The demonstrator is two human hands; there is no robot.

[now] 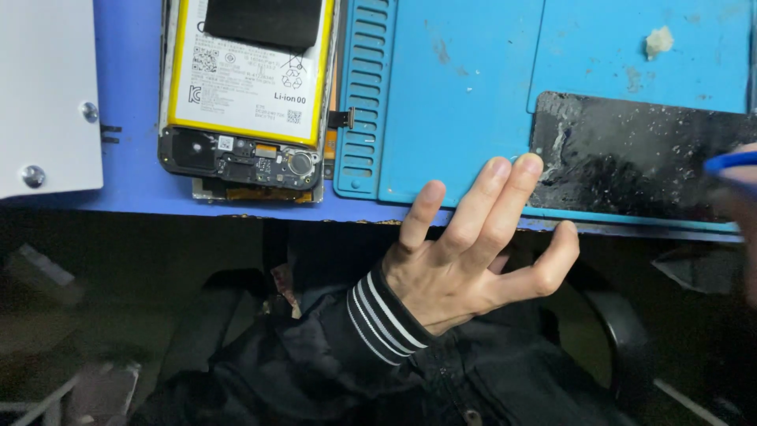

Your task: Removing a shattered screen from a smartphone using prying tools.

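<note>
the black panel [643, 162], a flat dark sheet smeared with pale glue residue and crumbs, lies on the blue work mat [457, 95] at the front right of the tabletop [130, 102], its near edge close to the mat's front rim. the left hand [473, 252] is spread wide open with nothing in its grasp; two fingertips [530, 166] press at the panel's left edge, and the thumb hooks up at the tabletop's front edge just below it. the right hand [741, 213] shows only as a blur at the right border, with a blue tool [729, 162] over the panel's right end; how far that hand is closed cannot be told. as a judgement, the panel handles best if the left fingertips press flat and firm so the sheet cannot slide while the blue tool works across it, and if they stay clear of the sticky patches. further left, an opened phone [248, 87] lies with its yellow-edged battery [248, 67] and small circuit board exposed, beside the mat's slotted strip [359, 95]. a white metal plate [47, 95] with screws sits at the far left, and a pale scrap of residue [659, 41] rests on the mat above the panel.
</note>
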